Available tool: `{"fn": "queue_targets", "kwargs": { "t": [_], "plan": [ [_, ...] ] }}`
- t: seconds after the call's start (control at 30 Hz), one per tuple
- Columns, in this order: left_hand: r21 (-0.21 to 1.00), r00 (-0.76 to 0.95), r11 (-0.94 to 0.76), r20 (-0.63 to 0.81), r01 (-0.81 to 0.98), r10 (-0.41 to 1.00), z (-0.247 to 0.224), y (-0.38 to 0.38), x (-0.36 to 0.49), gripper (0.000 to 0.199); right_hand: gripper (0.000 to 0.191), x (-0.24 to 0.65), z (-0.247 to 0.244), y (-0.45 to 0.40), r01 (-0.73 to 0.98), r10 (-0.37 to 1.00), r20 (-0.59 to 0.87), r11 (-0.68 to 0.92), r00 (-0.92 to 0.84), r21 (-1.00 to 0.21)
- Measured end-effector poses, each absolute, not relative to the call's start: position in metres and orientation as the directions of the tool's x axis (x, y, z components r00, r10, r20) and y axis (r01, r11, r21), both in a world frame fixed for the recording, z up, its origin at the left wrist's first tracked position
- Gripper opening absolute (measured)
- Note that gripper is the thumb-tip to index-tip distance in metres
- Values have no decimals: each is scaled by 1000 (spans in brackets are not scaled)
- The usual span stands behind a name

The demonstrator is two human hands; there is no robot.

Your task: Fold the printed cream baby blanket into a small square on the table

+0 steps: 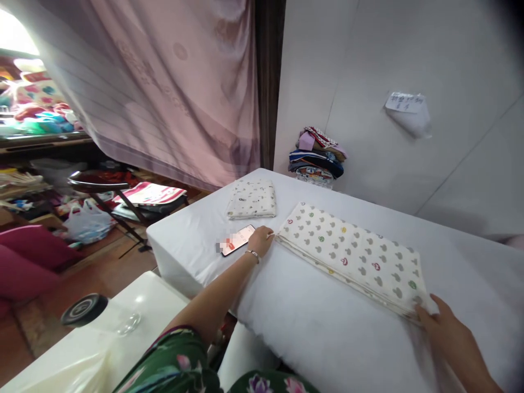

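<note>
Both our left hand (260, 240) and our right hand (449, 328) pinch the folded, rectangular, grey-patterned white cloth (352, 252), at its nine o'clock and four o'clock respectively.

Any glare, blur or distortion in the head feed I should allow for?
Head view: blown-out bright patch at upper left; colourful pile below it blurred; dark corner at upper right; phone partly pixelated; print clear on the larger folded cloth.

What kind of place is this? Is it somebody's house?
Maybe a small workroom, or a busy corner of a home; I can't be sure. A patterned cloth lies folded on a white table, with a fabric pile beyond and a pink curtain hanging nearby.
</note>
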State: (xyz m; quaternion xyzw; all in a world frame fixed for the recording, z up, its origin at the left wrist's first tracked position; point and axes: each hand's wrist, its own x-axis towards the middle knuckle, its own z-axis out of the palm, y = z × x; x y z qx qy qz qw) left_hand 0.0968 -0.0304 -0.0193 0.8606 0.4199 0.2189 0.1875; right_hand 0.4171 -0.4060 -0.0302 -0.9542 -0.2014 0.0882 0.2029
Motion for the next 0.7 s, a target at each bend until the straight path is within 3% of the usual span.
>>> {"fn": "queue_targets", "kwargs": {
  "t": [0.13, 0.3, 0.4, 0.5, 0.7],
  "plan": [
    [598, 473, -430, 94, 677, 876, -26, -28, 99, 20, 46, 393, -16, -381, 492, 548, 1, -749, 836, -443],
    [606, 458, -397, 59, 689, 887, -32, -30, 111, 23, 27, 343, -10, -305, 649, 778, 106, -431, 619, -627],
    [600, 438, -405, 99, 690, 893, -35, -33, 113, 20, 23, 309, -10, -250, 696, 874, 164, -237, 457, -678],
    [604, 428, -427, 153, 672, 891, -39, -35, 112, 16, 25, 278, -8, -197, 763, 943, 185, -98, 276, -639],
    [616, 443, -436, 153, 656, 884, -44, -32, 114, 18, 30, 240, -12, -124, 887, 946, 223, -116, 236, -448]
  ]
}}
